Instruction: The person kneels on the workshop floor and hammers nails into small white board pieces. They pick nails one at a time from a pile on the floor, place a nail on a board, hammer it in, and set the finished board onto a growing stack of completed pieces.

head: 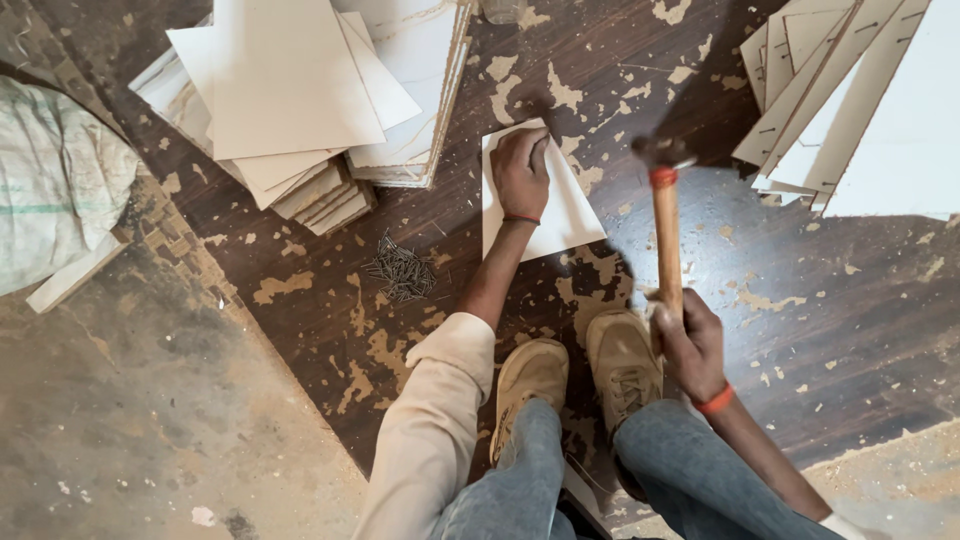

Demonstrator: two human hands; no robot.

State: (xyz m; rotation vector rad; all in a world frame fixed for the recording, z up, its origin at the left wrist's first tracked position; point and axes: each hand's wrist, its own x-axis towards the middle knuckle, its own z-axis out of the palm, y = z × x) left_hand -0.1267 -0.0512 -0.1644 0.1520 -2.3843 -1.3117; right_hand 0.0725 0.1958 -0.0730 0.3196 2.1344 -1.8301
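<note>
My left hand (pixel 521 171) presses down on the upper part of a small white board piece (pixel 560 220) that lies on a dark, worn wooden floor; its fingers are pinched together near the top edge, possibly on a nail I cannot make out. My right hand (pixel 688 340) grips the wooden handle of a hammer (pixel 665 230), whose dark metal head is raised and blurred to the right of the board piece. My two tan shoes (pixel 620 365) rest just below the board piece.
A heap of small dark nails (pixel 400 270) lies left of my left arm. Stacks of white board pieces (pixel 300 90) sit at the upper left, more cut sheets (pixel 850 100) at the upper right. A pale sack (pixel 50 180) lies at the left edge.
</note>
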